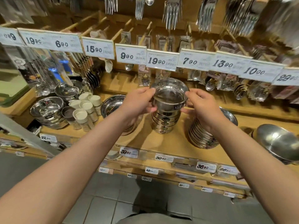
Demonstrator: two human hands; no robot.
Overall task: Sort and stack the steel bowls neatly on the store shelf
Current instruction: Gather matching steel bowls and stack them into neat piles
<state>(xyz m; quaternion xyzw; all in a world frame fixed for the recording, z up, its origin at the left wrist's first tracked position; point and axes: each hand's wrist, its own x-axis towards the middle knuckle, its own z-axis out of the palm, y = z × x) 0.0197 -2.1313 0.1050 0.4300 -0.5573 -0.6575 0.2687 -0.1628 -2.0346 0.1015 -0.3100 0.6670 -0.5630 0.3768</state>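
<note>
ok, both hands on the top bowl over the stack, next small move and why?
Probably lower the top bowl straight down and seat it: the left hand and right hand grip its rim, and it sits tilted above the stack of bowls.

Two bare hands, the left hand (139, 101) and the right hand (199, 104), are in view. The middle stack of steel bowls (165, 122) shows about five nested beneath the top bowl (169, 92). Five white-capped jars (86, 105) stand together beside one dark-topped jar (68, 111). Ten price tags (156, 59) hang along the upper rail. The flat plate stack (200, 135) is too blurred to count.
</note>
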